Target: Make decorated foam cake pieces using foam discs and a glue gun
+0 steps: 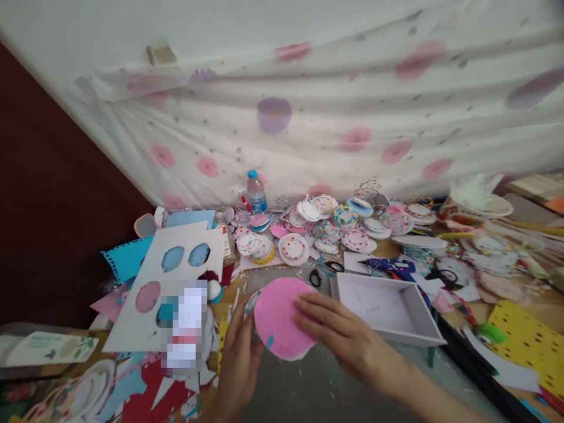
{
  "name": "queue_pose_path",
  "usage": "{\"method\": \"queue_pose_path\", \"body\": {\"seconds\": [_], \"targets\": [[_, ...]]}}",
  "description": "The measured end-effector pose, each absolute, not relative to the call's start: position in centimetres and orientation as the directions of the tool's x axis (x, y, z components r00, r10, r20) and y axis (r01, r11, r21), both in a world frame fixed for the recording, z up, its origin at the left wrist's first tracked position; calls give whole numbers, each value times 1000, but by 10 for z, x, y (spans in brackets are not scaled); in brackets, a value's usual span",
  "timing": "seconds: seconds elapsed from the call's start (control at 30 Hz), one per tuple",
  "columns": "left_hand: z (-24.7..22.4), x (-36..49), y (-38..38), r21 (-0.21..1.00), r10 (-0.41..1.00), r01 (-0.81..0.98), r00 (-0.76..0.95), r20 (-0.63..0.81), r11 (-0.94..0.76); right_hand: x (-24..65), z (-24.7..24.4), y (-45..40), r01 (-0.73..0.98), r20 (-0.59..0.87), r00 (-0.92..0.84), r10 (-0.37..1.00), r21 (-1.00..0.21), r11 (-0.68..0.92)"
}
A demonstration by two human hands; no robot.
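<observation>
A round pink paper disc (pixel 284 317) faces me in the middle, with a small blue mark low on its left. White shows under its lower edge, and a dotted white disc (pixel 252 305) peeks out behind it on the left. My left hand (pixel 241 346) is closed around the left edge of these discs. My right hand (pixel 341 332) grips the pink disc from the right; its fingers lie across the front and its thumb is hidden. Both hands hold the discs above the grey mat (pixel 304 390).
Right of the hands stands a white open box (pixel 383 308), with a blue glue gun (pixel 388 266) behind it. Scissors (pixel 315 278) lie on the mat. Several decorated discs (pixel 294 249) are heaped at the back, near a water bottle (pixel 256 192). A white sheet with holes (pixel 176 288) lies left.
</observation>
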State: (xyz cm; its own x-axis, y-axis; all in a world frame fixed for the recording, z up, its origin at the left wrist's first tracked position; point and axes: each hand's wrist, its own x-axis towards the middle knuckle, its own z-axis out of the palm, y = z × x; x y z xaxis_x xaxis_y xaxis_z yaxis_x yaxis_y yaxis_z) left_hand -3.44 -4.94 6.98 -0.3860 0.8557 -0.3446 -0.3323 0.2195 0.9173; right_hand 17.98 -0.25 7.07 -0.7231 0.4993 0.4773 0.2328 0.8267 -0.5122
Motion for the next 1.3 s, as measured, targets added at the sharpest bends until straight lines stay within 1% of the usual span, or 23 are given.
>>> {"method": "queue_pose_path", "body": {"seconds": [0.1,0.2,0.33,0.43,0.5,0.57,0.67,0.73,0.77,0.93,1.03,1.17,1.23,1.3], "targets": [[82,-26,-53,919,838,-353,-437,-327,175,176,47,-22,294,516,-648,560,-509,809],[83,-23,-56,916,854,-363,-409,-320,169,173,39,-29,325,559,-575,597,-513,794],[76,-28,-61,933,852,-289,-412,-324,215,176,34,-35,337,611,-499,615,-517,787],[69,-41,-64,942,809,-246,-490,-325,229,180,23,-45,369,626,-423,655,-541,756],[64,-54,-67,948,754,-242,-579,-312,207,180,16,-53,399,549,-469,692,-567,720],[61,-67,-69,954,690,-229,-659,-299,194,179,11,-61,420,400,-596,696,-584,695],[61,-81,-73,958,626,-218,-726,-286,185,178,14,-63,435,170,-767,618,-571,697],[62,-85,-75,955,609,-239,-735,-298,178,178,25,-55,448,99,-804,586,-547,707],[62,-86,-76,952,607,-251,-734,-304,173,178,33,-47,458,98,-802,589,-532,712],[54,-83,-78,946,642,-273,-697,-320,176,158,72,29,576,233,-692,683,-393,717],[51,-78,-80,941,656,-275,-676,-337,199,130,78,85,711,158,-599,785,-346,613],[54,-75,-88,922,669,-286,-636,-385,259,104,61,139,772,76,-527,846,-374,514],[55,-76,-93,918,657,-274,-642,-396,285,102,52,153,766,58,-511,858,-423,485],[54,-79,-97,920,639,-261,-662,-392,293,106,48,159,732,58,-506,860,-498,464]]}}
